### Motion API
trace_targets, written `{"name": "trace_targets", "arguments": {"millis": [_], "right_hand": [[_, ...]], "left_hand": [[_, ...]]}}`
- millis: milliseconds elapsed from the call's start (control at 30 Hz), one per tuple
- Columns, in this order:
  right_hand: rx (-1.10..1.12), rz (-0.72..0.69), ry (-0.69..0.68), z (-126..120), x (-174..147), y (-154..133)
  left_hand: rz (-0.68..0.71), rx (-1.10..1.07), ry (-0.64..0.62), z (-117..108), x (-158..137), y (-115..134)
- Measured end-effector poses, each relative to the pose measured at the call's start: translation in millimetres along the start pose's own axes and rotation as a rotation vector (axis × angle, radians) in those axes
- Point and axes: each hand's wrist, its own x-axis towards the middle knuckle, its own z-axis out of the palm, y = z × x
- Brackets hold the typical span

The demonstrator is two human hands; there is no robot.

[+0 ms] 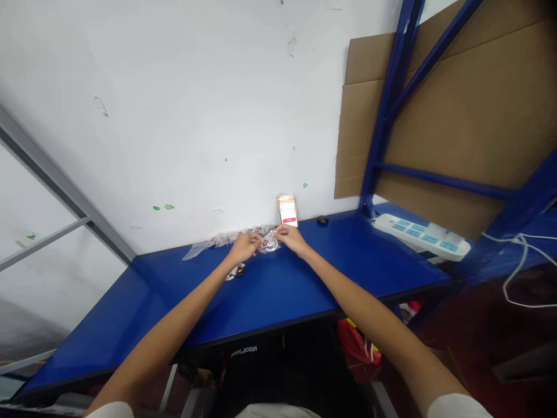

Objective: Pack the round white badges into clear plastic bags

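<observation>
Being pinched between the left fingers point(258, 239) and right fingers point(279, 230), a round, silvery, clear-plastic packet point(270, 244) is held over the blue metallic surface point(278, 296). Light, even tension is best kept.

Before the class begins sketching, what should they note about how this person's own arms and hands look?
Both the left hand and right hand are bare, without gloves. No watch or bracelet shows on either wrist. Plain off-white sleeves, the left sleeve and right sleeve, show at the picture's bottom edge; below them the arms are uncovered.
</observation>
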Motion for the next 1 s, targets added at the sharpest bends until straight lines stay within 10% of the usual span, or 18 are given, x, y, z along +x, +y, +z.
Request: {"name": "trace_targets", "arguments": {"millis": [167,367,1000], "right_hand": [[-0.298,-0.165,0.312,-20.7,3.6,-8.4],[-0.546,-0.221,0.294,-31.6,-1.3,-17.0],[-0.62,-0.217,0.142,-29.1,-3.5,-16.7]], "left_hand": [[-0.236,-0.066,0.222,-11.5,54.6,7.3],[-0.351,0.088,0.267,6.7,101.4,6.3],[-0.173,0.735,0.219,23.1,87.5,23.6]]}}
